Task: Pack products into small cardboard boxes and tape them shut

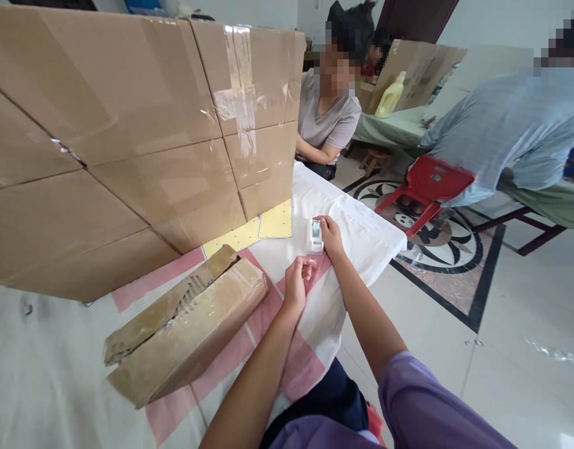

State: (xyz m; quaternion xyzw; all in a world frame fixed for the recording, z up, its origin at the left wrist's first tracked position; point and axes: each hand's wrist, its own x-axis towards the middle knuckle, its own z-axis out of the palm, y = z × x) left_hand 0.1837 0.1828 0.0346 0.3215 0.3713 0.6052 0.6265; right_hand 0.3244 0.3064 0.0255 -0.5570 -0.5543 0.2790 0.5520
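We could drop the small, white, grey-screened plastic device (315, 238), grasped in our right hand (332, 237) above or on the pink-and-white cloth (308, 368), if fingertips slacken; whether our curled left hand (298, 280) holds anything, we cannot tell.

Right hand (331, 239): we find it holding the white device (315, 244).
Left hand (295, 282): curled, near the device.
Torn carton (202, 330): left of the device.
Red chair (434, 184): right of the device.

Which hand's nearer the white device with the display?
Right. The right hand is against the right edge of the white device; the left hand sits just short of it, on the wearer's side, apparently not touching.
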